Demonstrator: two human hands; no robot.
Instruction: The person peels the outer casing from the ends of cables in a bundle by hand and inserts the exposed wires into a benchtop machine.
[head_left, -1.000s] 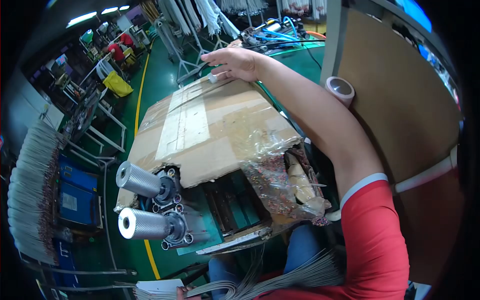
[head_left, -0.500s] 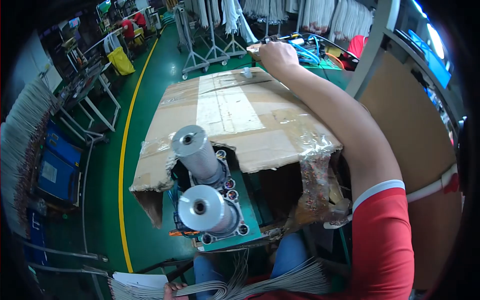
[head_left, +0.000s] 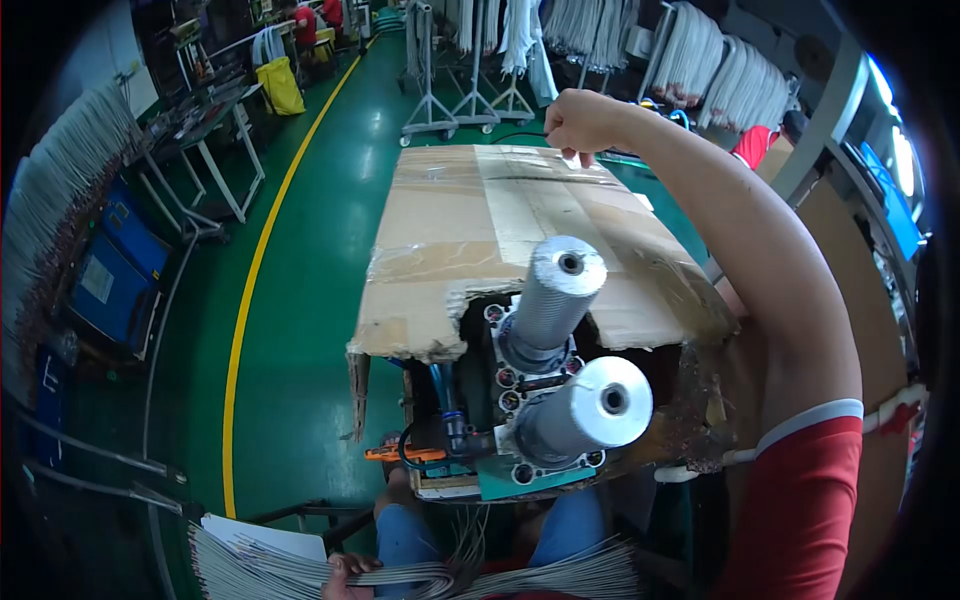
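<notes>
My left hand [head_left: 347,577], low in the view, is closed around a bundle of thin grey cables [head_left: 410,578] that lies across my lap. My right arm stretches over a cardboard cover [head_left: 430,215]. At its far edge is my right hand [head_left: 585,122], fingers bent and closed; what they hold, if anything, is hidden. A thin dark cord [head_left: 518,135] runs up to that hand from the left. Nearer to me, a machine rises through a torn notch in the cardboard, with a ribbed metal cylinder [head_left: 555,290] and a second metal cylinder [head_left: 590,405].
An orange tool-like piece [head_left: 405,454] and dark hoses sit at the machine's left. A yellow floor line [head_left: 250,290] runs along the left. Cable bundles [head_left: 750,85] hang on racks behind. A grey post [head_left: 825,130] stands right. A co-worker in red [head_left: 755,147] is beyond.
My view has shifted, so the machine and cardboard appear farther right. My right hand has moved from beyond the cardboard's far right corner to its far edge. My left hand still holds the cables.
</notes>
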